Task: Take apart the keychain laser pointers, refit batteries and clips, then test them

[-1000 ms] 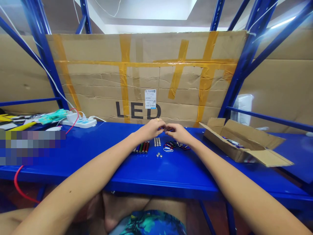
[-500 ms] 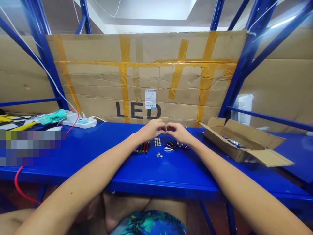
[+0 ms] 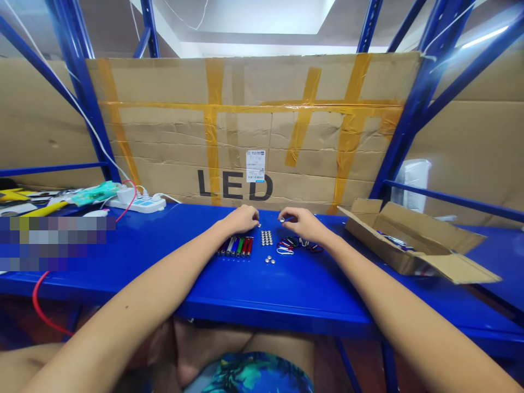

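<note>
My left hand (image 3: 244,219) is closed, its fingertips pinching a small silver round piece (image 3: 259,225) just above the table. To its right, my right hand (image 3: 301,222) grips a small tube with a round silver end (image 3: 282,220); its body is mostly hidden by the fingers. Below my left hand lies a row of coloured metal tubes (image 3: 239,246), red, green, blue and dark. Silver button cells (image 3: 266,238) stand in a neat block between the hands, with three loose ones (image 3: 269,260) nearer me. Coloured carabiners (image 3: 285,248) are spread under my right hand.
An open cardboard box (image 3: 399,262) with shiny items inside sits at the right of the blue table (image 3: 262,295). A white power strip (image 3: 143,204) and assorted packets are at the left. A large cardboard sheet (image 3: 172,142) stands behind, between blue rack posts.
My hands were together at the fingertips and have moved apart, the left one going left. The tube's silver end now shows in my right hand. The view has shifted slightly.
</note>
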### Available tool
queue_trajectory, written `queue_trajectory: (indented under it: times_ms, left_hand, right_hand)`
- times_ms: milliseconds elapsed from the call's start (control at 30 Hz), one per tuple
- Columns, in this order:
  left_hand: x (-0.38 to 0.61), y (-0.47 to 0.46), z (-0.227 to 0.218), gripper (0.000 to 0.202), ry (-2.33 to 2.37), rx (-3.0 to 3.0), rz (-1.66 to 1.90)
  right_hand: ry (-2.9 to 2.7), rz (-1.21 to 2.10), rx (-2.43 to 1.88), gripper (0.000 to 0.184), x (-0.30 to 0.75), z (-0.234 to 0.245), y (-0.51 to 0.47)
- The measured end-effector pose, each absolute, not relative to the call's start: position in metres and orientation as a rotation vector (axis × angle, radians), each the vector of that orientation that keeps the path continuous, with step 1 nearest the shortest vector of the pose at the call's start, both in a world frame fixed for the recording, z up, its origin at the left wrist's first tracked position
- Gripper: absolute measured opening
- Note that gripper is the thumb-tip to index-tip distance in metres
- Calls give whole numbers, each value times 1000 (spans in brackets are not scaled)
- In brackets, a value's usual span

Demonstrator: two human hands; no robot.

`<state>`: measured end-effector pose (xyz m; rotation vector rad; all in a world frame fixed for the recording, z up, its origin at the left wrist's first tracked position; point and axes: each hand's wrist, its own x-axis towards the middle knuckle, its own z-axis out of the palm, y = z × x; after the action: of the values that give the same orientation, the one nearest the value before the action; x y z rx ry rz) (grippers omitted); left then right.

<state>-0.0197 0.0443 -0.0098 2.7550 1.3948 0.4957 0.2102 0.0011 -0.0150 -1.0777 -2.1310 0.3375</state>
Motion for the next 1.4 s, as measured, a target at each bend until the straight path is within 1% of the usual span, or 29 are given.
queue_trajectory:
  times_ms: [167,400,500,567,667,733,867,1000,1133,1200,1300,1333,1400]
  left_hand:
    - [-8,44,-14,24,1560,2650,420]
    - [-1,54,-14,8,1628,2495,472]
    - [-6,52,-10,5,1609,2469,510]
    - [-8,46,-5,4,1518,2493,638]
    - [-6,33,2,7,1121,2555,948]
    - [-1,25,5,8,922,2596,1060]
    - [9,15,6,10,738,2757,1121]
    - [13,12,4,12,702,2871,1173]
    - [13,10,4,13,626,2950,1174]
    - [12,11,5,16,652,2940,1181]
    - [6,19,4,21,844,2885,1180]
    - [3,24,2,23,929,2883,1140]
    - [-4,37,-3,25,1081,2924,930]
  right_hand:
    - [-2188,312,-1131,14,209,-17,2]
    - [-2235,314,-1201,13,208,-18,2]
    - [-2212,269,-1216,14,208,-18,2]
    - [-2190,246,-1179,16,208,-18,1]
    - [-2148,253,-1119,21,206,-17,0]
    - [-2119,287,-1097,21,205,-16,-1]
    - [-2071,364,-1032,18,204,-16,1]
    - [-2057,439,-946,17,205,-18,5]
    - [-1959,591,-947,15,205,-17,5]
    - [-1929,595,-965,15,205,-15,3]
    - [-1952,471,-1019,13,205,-13,2]
    - [-1965,427,-1048,13,205,-14,2]
    - [-1999,365,-1106,13,205,-15,2]
